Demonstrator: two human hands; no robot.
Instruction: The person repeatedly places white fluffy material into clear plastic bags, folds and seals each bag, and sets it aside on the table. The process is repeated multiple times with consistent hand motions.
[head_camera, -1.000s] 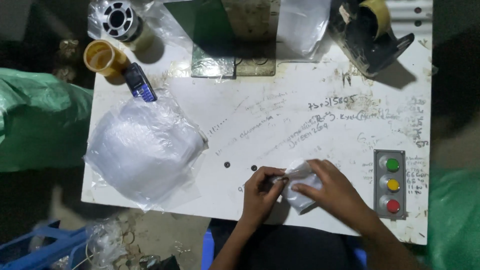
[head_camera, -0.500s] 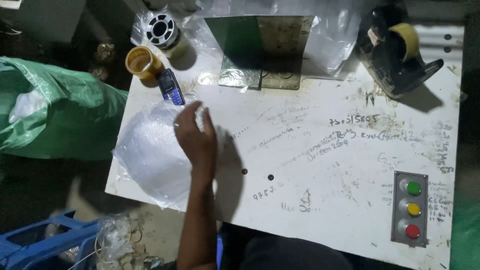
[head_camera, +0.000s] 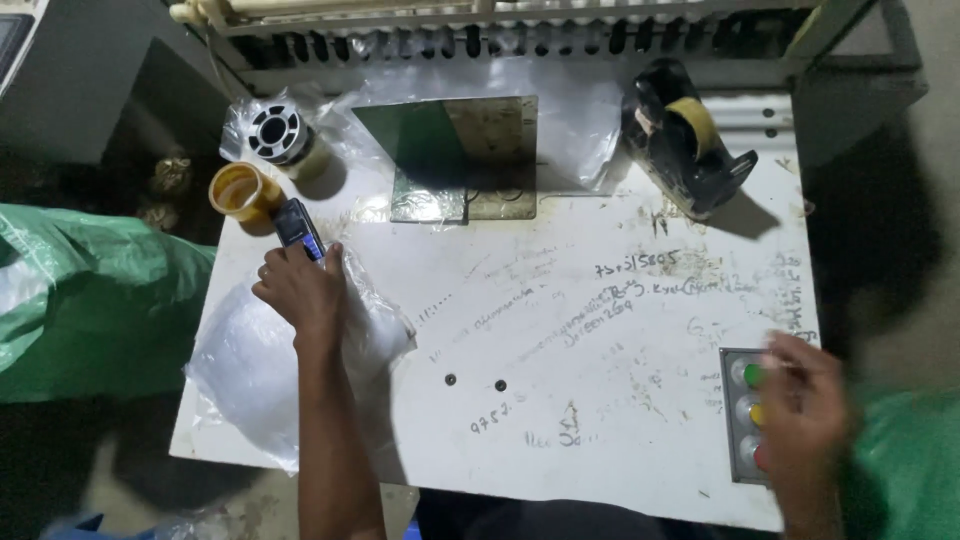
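My left hand (head_camera: 300, 290) lies on a heap of clear plastic bags (head_camera: 245, 365) at the left of the white, scribbled-on table (head_camera: 600, 340). Its fingertips reach a small dark blue device (head_camera: 298, 228); no grip shows. My right hand (head_camera: 805, 415) is blurred over a grey panel (head_camera: 738, 445) with green, yellow and red buttons at the table's right edge. Its fingers are at the green button and nothing is seen in it.
A yellow tape roll (head_camera: 238, 190) and a bagged black-and-white spool (head_camera: 275, 132) sit at the back left. A green metal plate (head_camera: 460, 160) and a black tape dispenser (head_camera: 685, 135) stand at the back. Green sacks lie left (head_camera: 90, 300) and right (head_camera: 915, 460).
The small bag held by both hands a second ago is gone from view. My left hand went to the bag heap, then further back toward the blue device. My right hand came onto the button panel.
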